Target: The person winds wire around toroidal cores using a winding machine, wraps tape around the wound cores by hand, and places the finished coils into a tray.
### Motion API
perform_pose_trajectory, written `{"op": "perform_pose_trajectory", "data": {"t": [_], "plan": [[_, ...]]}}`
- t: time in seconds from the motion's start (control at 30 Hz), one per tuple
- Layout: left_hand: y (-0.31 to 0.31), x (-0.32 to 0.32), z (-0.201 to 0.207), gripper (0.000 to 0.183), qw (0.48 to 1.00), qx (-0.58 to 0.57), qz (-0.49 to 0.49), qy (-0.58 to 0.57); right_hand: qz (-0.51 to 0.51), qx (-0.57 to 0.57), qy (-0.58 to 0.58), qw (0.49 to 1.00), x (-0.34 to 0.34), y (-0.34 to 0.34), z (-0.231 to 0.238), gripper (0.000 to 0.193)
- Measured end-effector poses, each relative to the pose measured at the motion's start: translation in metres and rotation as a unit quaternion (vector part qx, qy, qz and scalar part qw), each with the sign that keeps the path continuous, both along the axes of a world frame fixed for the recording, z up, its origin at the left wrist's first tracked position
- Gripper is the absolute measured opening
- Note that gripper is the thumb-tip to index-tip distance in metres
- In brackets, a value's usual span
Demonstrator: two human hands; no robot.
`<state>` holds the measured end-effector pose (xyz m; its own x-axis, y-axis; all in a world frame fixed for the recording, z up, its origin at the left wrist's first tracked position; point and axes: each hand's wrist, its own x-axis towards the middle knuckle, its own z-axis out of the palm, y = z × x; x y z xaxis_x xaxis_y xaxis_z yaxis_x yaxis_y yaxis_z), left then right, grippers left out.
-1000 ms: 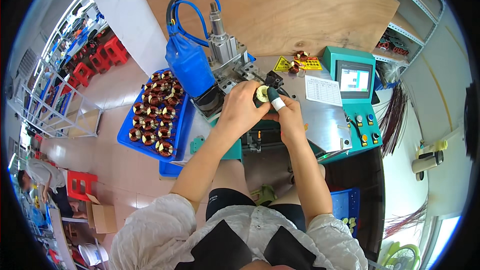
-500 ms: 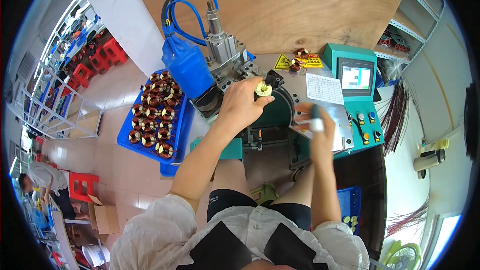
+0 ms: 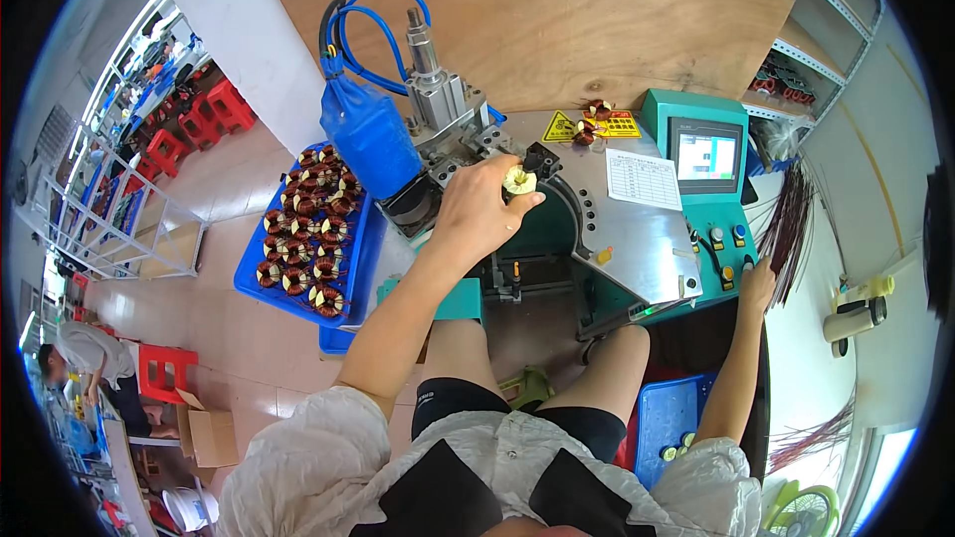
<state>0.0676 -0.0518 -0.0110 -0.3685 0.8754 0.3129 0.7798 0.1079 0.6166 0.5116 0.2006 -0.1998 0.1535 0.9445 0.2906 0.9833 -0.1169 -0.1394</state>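
My left hand point(image 3: 482, 207) holds a small pale yellow ring core point(image 3: 518, 180) against the black clamp point(image 3: 542, 160) of a winding machine point(image 3: 597, 229). My right hand point(image 3: 758, 285) is stretched out to the right, at the lower end of a bundle of dark copper wires point(image 3: 791, 224) that hangs beside the machine. Its fingers are around or against the wires; the grip itself is hard to make out.
A blue tray point(image 3: 350, 257) of several wound copper coils point(image 3: 308, 229) lies to my left. A blue pneumatic cylinder point(image 3: 368, 134) and hoses stand behind it. The teal control box point(image 3: 706, 159) has a screen and buttons. A blue bin point(image 3: 667, 418) sits by my right knee. Another person point(image 3: 85, 358) bends at far left.
My right hand has left the ring core and swung out right and down to the wire bundle. My left hand stays on the core at the clamp.
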Motion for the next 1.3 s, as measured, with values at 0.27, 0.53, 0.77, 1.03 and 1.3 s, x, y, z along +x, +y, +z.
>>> {"op": "perform_pose_trajectory", "data": {"t": [0.27,0.53,0.77,1.03,1.3], "plan": [[-0.005,-0.002,-0.001,0.048,0.999,0.012,-0.026,0.03,-0.023,-0.006,-0.041,0.999,-0.001,-0.015,0.007,0.025],[0.007,0.004,-0.015,0.042,0.998,0.035,0.005,0.05,0.013,0.088,0.56,0.824,0.022,-0.181,-0.032,0.025],[-0.046,0.041,-0.052,0.031,0.906,0.359,-0.132,0.18,-0.256,0.228,0.775,0.532,0.141,-0.26,-0.073,0.026],[-0.08,0.07,-0.094,0.038,0.855,-0.32,-0.383,0.141,-0.272,0.327,0.784,0.452,0.172,-0.244,-0.058,0.023],[-0.068,0.107,-0.077,0.028,0.954,-0.059,-0.267,-0.126,0.066,-0.006,0.868,0.491,-0.109,-0.28,0.007,0.018]]}}
